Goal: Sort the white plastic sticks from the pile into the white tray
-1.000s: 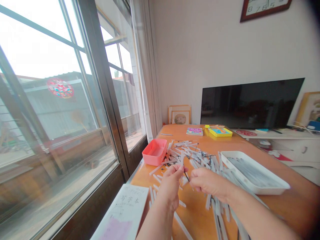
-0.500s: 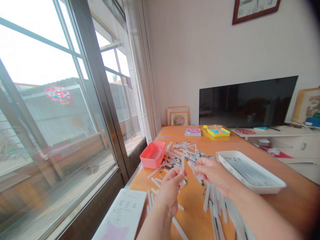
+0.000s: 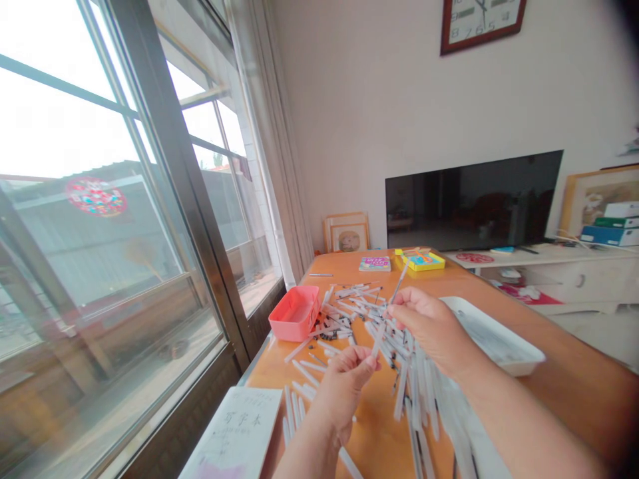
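Note:
My left hand [image 3: 345,382] is pinched shut on the lower end of a white pen barrel [image 3: 378,340] that points up and to the right. Just above it, my right hand [image 3: 429,327] is closed on a thin pen refill [image 3: 398,285] whose tip sticks up past my fingers. Both hands hover over a loose pile of white pen barrels and refills [image 3: 359,307] spread on the orange wooden table [image 3: 379,426]. More barrels lie under and in front of my right forearm.
A pink plastic box [image 3: 294,313] stands left of the pile. A white tray [image 3: 492,336] with grey pens sits at the right, partly behind my right hand. An exercise book [image 3: 234,436] lies at the near left edge. Coloured boxes [image 3: 419,260], a TV and a window surround the table.
My right hand has pulled away from my left and risen, with the refill now pointing up. The left hand's barrel has tilted to the right. The camera has turned slightly right.

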Tool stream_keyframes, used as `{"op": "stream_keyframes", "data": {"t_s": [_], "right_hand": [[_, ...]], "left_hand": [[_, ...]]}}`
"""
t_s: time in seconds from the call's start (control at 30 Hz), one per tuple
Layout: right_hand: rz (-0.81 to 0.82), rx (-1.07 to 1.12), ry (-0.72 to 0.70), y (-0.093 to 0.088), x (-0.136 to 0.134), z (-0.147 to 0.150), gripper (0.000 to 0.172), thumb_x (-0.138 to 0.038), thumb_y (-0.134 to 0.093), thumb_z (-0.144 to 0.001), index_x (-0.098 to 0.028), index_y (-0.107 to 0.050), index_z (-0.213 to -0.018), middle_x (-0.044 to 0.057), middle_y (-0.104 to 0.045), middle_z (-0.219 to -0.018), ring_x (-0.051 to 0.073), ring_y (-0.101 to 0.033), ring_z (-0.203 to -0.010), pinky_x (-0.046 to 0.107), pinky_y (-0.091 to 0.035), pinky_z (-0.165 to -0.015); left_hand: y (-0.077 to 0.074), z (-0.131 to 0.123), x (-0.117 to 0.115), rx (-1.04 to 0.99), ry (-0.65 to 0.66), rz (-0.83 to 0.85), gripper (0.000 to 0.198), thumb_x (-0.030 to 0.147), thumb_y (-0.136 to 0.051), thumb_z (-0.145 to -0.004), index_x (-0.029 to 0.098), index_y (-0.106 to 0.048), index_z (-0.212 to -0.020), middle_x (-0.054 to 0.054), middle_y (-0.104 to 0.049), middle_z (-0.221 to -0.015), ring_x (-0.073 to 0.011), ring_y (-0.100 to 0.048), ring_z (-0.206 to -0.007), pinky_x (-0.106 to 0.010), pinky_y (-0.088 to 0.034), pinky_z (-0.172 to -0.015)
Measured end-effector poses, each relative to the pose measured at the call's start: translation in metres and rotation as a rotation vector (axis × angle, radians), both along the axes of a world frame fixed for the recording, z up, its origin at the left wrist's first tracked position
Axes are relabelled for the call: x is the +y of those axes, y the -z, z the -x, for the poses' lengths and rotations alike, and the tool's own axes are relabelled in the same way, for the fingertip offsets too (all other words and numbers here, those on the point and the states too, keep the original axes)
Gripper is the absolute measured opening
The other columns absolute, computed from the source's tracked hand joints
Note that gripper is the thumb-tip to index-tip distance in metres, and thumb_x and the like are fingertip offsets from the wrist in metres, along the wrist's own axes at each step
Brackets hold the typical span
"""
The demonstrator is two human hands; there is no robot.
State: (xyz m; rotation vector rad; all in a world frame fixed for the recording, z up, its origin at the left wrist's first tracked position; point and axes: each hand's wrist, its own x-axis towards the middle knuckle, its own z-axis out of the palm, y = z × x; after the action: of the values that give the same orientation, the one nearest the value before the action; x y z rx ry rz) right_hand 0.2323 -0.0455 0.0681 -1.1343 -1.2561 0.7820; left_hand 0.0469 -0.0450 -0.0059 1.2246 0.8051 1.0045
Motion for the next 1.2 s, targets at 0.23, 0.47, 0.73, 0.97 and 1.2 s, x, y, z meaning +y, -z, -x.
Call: {"op": "stream_keyframes", "data": {"t_s": [0.23,0.47,0.73,0.97,1.2], "right_hand": [[0.045,-0.052,-0.012,0.001,0.000,0.005,0.017,-0.036,-0.060,-0.081,-0.021,-0.054,-0.083,-0.002,-0.061,-0.069,0.014,-0.054,-0.065,0.025,-0.040,-0.060],[0.081,-0.074,-0.044,0.006,0.001,0.005,0.018,-0.036,-0.062,-0.082,-0.020,-0.056,-0.081,-0.002,-0.060,-0.069,0.013,-0.053,-0.066,0.025,-0.039,-0.062],[0.096,-0.145,-0.044,0.010,0.004,0.002,0.019,-0.037,-0.062,-0.082,-0.019,-0.060,-0.079,-0.003,-0.059,-0.067,0.013,-0.050,-0.063,0.025,-0.037,-0.060],[0.144,-0.142,-0.050,0.009,0.002,0.001,0.025,-0.040,-0.059,-0.083,-0.018,-0.067,-0.090,-0.002,-0.060,-0.067,0.012,-0.050,-0.060,0.024,-0.037,-0.058],[0.171,-0.114,-0.042,0.008,0.002,0.004,0.033,-0.038,-0.060,-0.081,-0.018,-0.069,-0.106,0.001,-0.070,-0.079,0.013,-0.056,-0.064,0.024,-0.038,-0.057]], "left_hand": [[-0.003,0.000,0.000,-0.037,0.003,0.008,0.022,0.040,-0.074,-0.079,0.019,-0.071,-0.086,-0.004,-0.068,-0.088,-0.0173,-0.052,-0.083,-0.029,-0.030,-0.079],[-0.007,0.000,-0.001,0.002,-0.024,0.042,0.027,0.043,-0.075,-0.078,0.018,-0.072,-0.088,-0.005,-0.069,-0.087,-0.0164,-0.050,-0.079,-0.029,-0.031,-0.077],[-0.007,0.000,-0.002,-0.015,-0.009,0.035,0.029,0.045,-0.075,-0.077,0.019,-0.072,-0.087,-0.004,-0.069,-0.087,-0.0163,-0.051,-0.077,-0.029,-0.030,-0.075],[-0.006,0.000,0.000,-0.019,-0.002,0.057,0.029,0.046,-0.076,-0.077,0.019,-0.070,-0.085,-0.004,-0.068,-0.083,-0.0149,-0.048,-0.072,-0.029,-0.028,-0.071],[-0.006,0.000,0.001,-0.057,0.023,0.088,0.033,0.047,-0.077,-0.075,0.017,-0.069,-0.085,-0.005,-0.067,-0.080,-0.0140,-0.049,-0.071,-0.028,-0.030,-0.070]]}}
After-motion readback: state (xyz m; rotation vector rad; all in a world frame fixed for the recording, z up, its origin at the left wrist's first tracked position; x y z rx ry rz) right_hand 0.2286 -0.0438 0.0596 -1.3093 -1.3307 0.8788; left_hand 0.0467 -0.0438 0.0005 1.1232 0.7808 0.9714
